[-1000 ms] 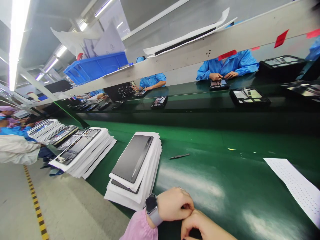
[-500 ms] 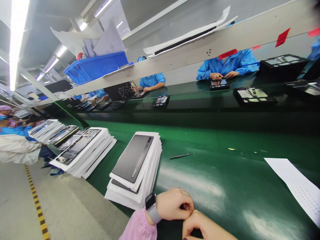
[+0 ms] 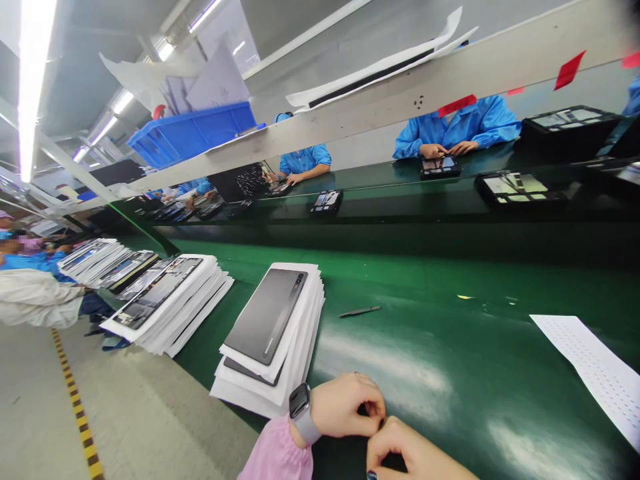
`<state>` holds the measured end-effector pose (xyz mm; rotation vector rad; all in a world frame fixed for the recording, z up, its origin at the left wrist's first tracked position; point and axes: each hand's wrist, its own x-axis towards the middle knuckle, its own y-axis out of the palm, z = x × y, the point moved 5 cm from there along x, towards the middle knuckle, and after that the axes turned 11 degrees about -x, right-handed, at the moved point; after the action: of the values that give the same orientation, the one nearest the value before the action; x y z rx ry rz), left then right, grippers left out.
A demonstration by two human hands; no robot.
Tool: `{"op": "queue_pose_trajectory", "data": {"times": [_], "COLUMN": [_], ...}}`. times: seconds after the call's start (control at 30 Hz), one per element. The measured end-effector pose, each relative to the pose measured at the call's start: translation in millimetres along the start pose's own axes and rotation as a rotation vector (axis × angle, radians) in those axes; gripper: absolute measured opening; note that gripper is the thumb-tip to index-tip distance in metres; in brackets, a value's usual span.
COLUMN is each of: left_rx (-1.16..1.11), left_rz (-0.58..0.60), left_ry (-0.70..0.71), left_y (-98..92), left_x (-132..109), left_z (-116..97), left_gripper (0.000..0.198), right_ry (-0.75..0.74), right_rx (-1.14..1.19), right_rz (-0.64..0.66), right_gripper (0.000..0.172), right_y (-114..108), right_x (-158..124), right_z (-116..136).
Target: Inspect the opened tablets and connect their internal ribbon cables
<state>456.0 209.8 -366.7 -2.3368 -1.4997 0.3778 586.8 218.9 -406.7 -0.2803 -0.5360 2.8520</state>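
- Dark grey tablet (image 3: 263, 325): lies back up on a stack of white sheets (image 3: 265, 393), ahead of the left grip and a little to its left. The edge of a second tablet (image 3: 250, 372) shows beneath it.
- Left grip (image 3: 343, 405): fingers curled inward, resting near the counter's edge, with nothing visibly held. A smartwatch (image 3: 300, 407) sits on the wrist, and a pink sleeve (image 3: 277, 450) covers the forearm.
- Right grip (image 3: 413, 457): also curled, fingertips (image 3: 395, 427) just beside the left grip's fingers. No object shows; the curled fingers hide the space between the grips, so anything tiny there cannot be told.
- Green counter (image 3: 425, 327): runs beneath and ahead of both grips.
- Slim dark pen (image 3: 360, 311): lies on the counter, ahead of the grips.
- Perforated white sheet (image 3: 585, 370): lies to the right of the right grip.
- Second tablet stack (image 3: 167, 300): further left of the left grip, screens up.
- Co-worker in a blue smock (image 3: 457, 123): across the counter, well ahead of the grips, both hands on a tablet in a black tray (image 3: 440, 167).
- Blue plastic crate (image 3: 190, 137): on a shelf, far ahead and left of the grips, holding white sheets.
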Motion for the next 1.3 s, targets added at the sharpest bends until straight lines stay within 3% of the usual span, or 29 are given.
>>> {"op": "queue_pose_trajectory", "data": {"times": [0.1, 0.23, 0.33, 0.57, 1.1, 1.2, 1.3], "left_rx": [-0.019, -0.047, -0.112, -0.184, -0.295, -0.326, -0.338], "left_rz": [-0.074, -0.238, -0.322, -0.356, -0.377, -0.418, -0.490], "left_ry": [0.006, -0.046, -0.090, -0.084, -0.086, -0.151, -0.301], "left_y": [-4.5, -14.0, -19.7, -19.7, -19.6, -23.8, -31.3], "left_x": [-3, -13, -20, -24, -23, -45, -97], "left_z": [-3, -14, -21, -26, -31, -23, -12], "left_gripper": [0.015, 0.013, 0.009, 0.011, 0.010, 0.011, 0.020], "right_ry": [-0.036, -0.292, -0.399, -0.433, -0.403, -0.402, -0.398], "right_rx": [-0.054, -0.327, -0.466, -0.649, -0.611, -0.595, -0.613], "right_rz": [-0.073, -0.282, -0.326, -0.313, -0.299, -0.301, -0.297], "right_gripper": [0.007, 0.009, 0.009, 0.013, 0.014, 0.017, 0.022], "right_y": [-3, -10, -7, 2, -1, -4, -9], "right_x": [0, 1, 2, 1, 1, 1, 1], "right_z": [6, 33, 43, 38, 38, 44, 49]}}
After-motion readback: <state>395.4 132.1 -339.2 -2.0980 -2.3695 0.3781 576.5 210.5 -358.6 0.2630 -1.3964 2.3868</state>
